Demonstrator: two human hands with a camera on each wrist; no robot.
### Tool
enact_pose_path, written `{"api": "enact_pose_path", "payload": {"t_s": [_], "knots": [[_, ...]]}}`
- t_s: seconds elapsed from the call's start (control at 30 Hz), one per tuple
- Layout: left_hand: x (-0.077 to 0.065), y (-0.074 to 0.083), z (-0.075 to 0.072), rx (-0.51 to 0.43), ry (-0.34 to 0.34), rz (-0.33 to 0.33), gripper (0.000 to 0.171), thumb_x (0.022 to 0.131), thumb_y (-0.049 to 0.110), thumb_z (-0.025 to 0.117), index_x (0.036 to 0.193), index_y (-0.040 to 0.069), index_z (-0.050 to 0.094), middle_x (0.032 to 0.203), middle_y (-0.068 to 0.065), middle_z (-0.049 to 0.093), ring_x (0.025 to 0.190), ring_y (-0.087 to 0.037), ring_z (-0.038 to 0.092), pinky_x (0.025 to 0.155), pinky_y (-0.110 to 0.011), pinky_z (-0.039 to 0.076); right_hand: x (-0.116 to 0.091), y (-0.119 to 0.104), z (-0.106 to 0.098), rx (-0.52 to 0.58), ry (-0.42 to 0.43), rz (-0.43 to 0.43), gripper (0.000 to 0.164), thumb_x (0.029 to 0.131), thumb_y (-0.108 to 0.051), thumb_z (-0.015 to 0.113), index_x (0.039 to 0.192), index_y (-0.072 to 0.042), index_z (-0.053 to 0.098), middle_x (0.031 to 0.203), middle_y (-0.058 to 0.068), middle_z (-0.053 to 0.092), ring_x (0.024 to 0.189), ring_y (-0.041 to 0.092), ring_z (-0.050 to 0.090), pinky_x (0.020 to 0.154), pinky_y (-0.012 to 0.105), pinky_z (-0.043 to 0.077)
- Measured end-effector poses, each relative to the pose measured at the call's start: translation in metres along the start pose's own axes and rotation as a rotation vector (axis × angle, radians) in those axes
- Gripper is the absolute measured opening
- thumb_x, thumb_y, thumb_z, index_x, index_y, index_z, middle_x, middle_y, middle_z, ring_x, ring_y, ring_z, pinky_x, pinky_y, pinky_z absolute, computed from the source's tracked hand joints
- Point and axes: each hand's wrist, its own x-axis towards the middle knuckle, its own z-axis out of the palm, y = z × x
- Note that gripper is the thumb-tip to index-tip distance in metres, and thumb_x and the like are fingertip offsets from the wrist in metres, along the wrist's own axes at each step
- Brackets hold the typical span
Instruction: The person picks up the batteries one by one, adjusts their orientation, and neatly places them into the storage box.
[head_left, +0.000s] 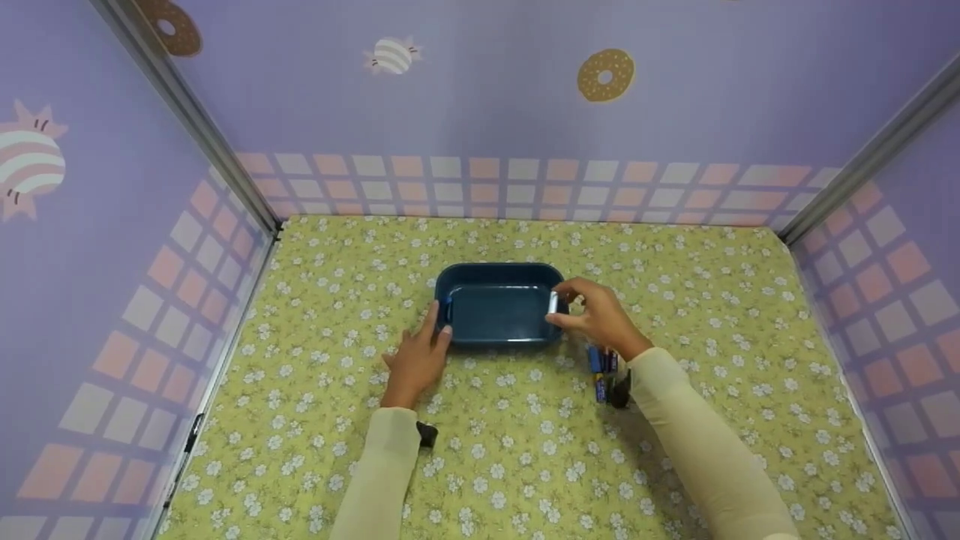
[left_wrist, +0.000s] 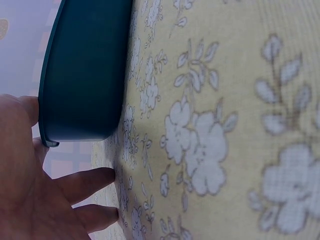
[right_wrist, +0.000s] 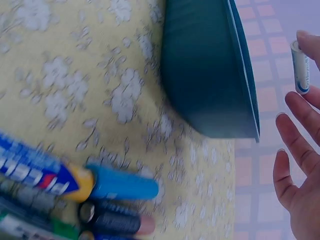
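A dark teal plastic bin [head_left: 501,306] stands on the flowered cloth. My left hand [head_left: 418,360] is at the bin's left end. Its thumb and forefinger touch the rim, while other fingers [left_wrist: 92,182] reach down to the cloth. Over the bin's right end, my right hand [head_left: 600,315] pinches a small white cylinder, a battery by its look [head_left: 553,303], between thumb and fingertips. In the right wrist view the battery [right_wrist: 301,67] is upright, with blue print near its lower end, and the other fingers are spread loosely.
Below the right wrist lie several small items: a blue and yellow tube with a light blue cap [right_wrist: 122,182], a dark cylinder with a copper-coloured end [right_wrist: 112,217], and a green and white piece [right_wrist: 35,227]. Patterned walls [head_left: 480,90] enclose the cloth-covered table [head_left: 510,450].
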Motion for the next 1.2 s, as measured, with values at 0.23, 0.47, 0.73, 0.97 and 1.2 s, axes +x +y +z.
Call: {"api": "enact_pose_path", "payload": {"t_s": [0.23,0.47,0.73,0.97,1.2], "knots": [[0.001,0.0,0.001,-0.004,-0.003,-0.002,0.064,0.101,0.074,0.026,0.157,0.06,0.0,0.167,-0.008,0.033,0.156,-0.047,0.013,0.109,-0.086,-0.005,0.018,-0.008,0.01,-0.004,0.007,-0.021,0.056,0.086,-0.053,0.078,0.124,-0.013,0.069,0.112,0.009,0.071,0.102,0.032,0.067,0.082,0.049,0.055],[0.0,0.0,0.0,-0.006,-0.025,-0.013,0.065,0.102,0.074,0.026,0.158,0.058,-0.002,0.167,-0.008,0.032,0.157,-0.045,0.013,0.109,-0.086,-0.004,0.036,-0.013,0.018,0.028,0.018,-0.061,0.056,0.084,-0.047,0.083,0.122,-0.008,0.07,0.109,0.007,0.071,0.098,0.025,0.067,0.086,0.045,0.056],[-0.001,0.001,-0.001,-0.006,-0.012,-0.009,0.064,0.101,0.075,0.025,0.158,0.059,-0.001,0.167,-0.006,0.033,0.157,-0.045,0.013,0.109,-0.085,-0.004,0.056,-0.019,0.033,0.071,-0.007,-0.086,0.057,0.084,-0.044,0.084,0.122,-0.004,0.069,0.111,0.009,0.071,0.103,0.036,0.068,0.09,0.055,0.056],[-0.001,0.001,-0.001,-0.018,-0.012,-0.003,0.064,0.1,0.076,0.026,0.155,0.062,-0.004,0.167,-0.007,0.033,0.157,-0.045,0.013,0.109,-0.085,-0.005,0.07,-0.027,0.046,0.095,-0.013,-0.097,0.053,0.084,-0.041,0.085,0.12,-0.006,0.07,0.107,0.01,0.071,0.098,0.038,0.069,0.087,0.057,0.057],[-0.001,0.002,-0.001,-0.009,-0.004,-0.015,0.064,0.101,0.075,0.027,0.157,0.061,-0.002,0.166,-0.007,0.034,0.157,-0.045,0.013,0.11,-0.085,-0.004,0.083,-0.032,0.061,0.071,-0.014,-0.121,0.053,0.083,-0.045,0.085,0.119,-0.009,0.07,0.105,0.004,0.071,0.094,0.024,0.069,0.085,0.044,0.058]]}}
